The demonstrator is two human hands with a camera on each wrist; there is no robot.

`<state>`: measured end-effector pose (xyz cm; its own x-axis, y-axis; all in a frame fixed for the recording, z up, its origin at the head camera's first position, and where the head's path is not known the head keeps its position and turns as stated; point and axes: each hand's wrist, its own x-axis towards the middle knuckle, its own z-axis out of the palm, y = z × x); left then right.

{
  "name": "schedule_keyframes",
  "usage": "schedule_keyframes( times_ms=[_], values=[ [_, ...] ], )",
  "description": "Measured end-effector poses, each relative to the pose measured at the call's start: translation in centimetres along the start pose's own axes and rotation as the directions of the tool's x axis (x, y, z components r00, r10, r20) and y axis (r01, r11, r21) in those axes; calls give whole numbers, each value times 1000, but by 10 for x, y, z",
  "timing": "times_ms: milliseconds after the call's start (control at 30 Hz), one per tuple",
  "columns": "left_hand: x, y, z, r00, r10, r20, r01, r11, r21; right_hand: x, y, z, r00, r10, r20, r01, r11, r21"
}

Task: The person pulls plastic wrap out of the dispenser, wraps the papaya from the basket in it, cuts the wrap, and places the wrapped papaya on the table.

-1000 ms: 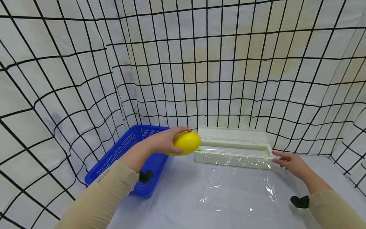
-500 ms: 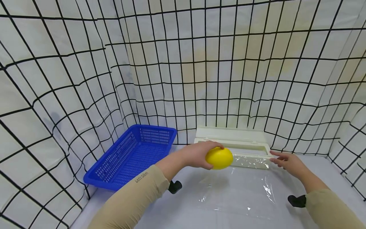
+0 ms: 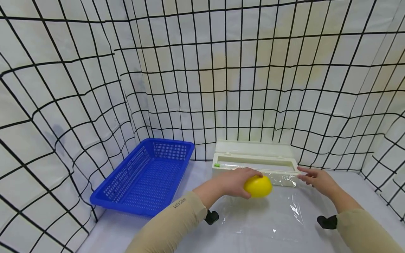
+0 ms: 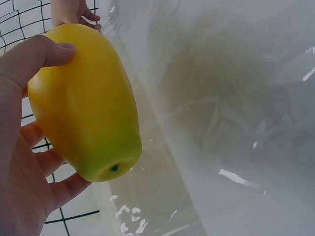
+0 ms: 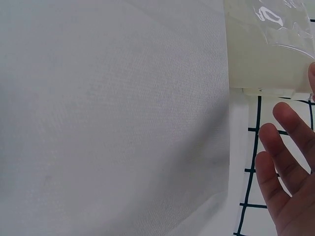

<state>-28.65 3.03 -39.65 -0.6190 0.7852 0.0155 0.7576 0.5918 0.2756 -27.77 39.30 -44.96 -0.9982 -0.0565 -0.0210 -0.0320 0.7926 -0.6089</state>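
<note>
Left hand grasped yellow fruit above cling film sheet, near table's back edge | right hand relaxed, fingers straight, beside film dispenser | film pulled out; fruit not set down, unwrapped | blue basket back-left corner.

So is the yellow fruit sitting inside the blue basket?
No, the left hand holds the yellow fruit over the plastic wrap, away from the blue basket.
</note>
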Motion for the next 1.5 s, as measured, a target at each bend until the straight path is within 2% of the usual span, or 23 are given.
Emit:
schedule_keyframes(
  times_ms=[267,467,1100,1500],
  values=[
    [11,1,29,1000,23,9,-23,998,65,0,-3,1,1000,3,-3,-3,1000,1],
    [13,-1,40,1000,9,23,-10,997,71,0,-3,-1,1000,29,-1,-29,1000,-9],
    [9,-4,41,999,45,30,-47,998,48,-2,-6,-3,1000,16,17,-15,999,-46],
    [4,-1,38,999,45,30,-46,998,49,-12,-8,-5,1000,-2,-22,0,998,-59]
  ],
)
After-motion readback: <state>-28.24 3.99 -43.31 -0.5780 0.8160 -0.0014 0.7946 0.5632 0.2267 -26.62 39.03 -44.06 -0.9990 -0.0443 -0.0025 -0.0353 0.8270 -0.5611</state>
